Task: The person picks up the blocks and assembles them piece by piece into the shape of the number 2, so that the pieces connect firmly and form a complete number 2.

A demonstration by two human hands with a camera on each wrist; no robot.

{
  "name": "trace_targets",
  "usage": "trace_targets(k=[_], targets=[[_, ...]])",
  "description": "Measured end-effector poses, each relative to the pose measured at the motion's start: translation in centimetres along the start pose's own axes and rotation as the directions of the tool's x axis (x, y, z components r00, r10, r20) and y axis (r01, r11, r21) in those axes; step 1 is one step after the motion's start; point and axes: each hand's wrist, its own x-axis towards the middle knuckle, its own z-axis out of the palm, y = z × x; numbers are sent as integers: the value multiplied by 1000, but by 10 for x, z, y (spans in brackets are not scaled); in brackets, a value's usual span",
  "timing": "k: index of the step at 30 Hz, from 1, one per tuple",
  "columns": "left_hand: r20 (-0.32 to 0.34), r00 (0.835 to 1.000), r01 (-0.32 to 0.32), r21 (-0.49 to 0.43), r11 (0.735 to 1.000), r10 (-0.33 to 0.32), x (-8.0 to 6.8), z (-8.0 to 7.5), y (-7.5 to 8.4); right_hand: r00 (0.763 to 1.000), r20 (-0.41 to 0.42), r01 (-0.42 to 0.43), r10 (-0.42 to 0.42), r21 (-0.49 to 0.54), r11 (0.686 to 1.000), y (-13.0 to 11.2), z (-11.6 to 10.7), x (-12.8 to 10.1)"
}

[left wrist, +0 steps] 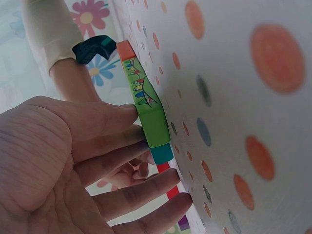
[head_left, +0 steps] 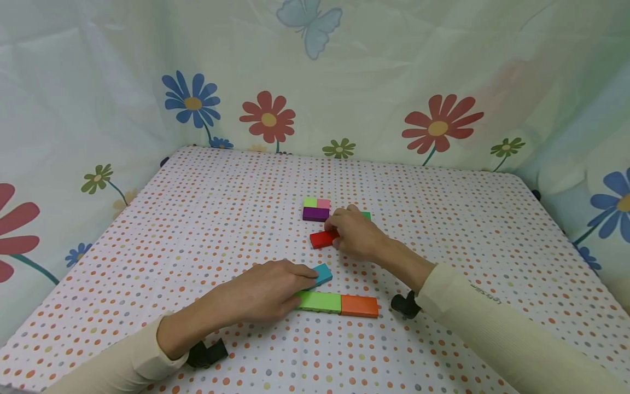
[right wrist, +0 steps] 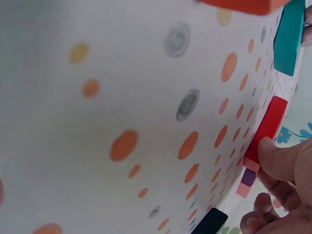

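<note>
Nearest to the person, a light green block and an orange block are lying end to end on the dotted tabletop, their long axis running left to right. The left hand is resting beside the green one's left end, fingers stretched out and almost straight, and its fingertips are touching a teal block that is sitting just behind the green one, a little turned. In the left wrist view the fingers are lying flat along the blocks, not curled around anything.

A little farther, the right hand is pinching a red block at its right end; the block is lying with its long axis across, slightly tilted, and the right wrist view is showing the thumb pressing on its end. This block is well nearer to the right hand.

Behind it, a small group of purple, pink and light green blocks is standing close, so room is narrow there. To the left, right and far side the tabletop is staying free up to the flowered curtain.
</note>
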Motion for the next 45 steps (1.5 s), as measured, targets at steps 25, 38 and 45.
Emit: trace_targets(k=[25,38,45], targets=[[12,1000,7,-4,1000,-7,1,-1,1,997,-31,64,-64,-5,998,8,4,-6],[4,1000,7,-10,1000,-6,0,-1,1,996,-46,81,-80,20,997,11,5,-17],[-7,1000,-2,2,1000,2,0,-1,1,993,-74,95,-92,48,994,12,5,-24]])
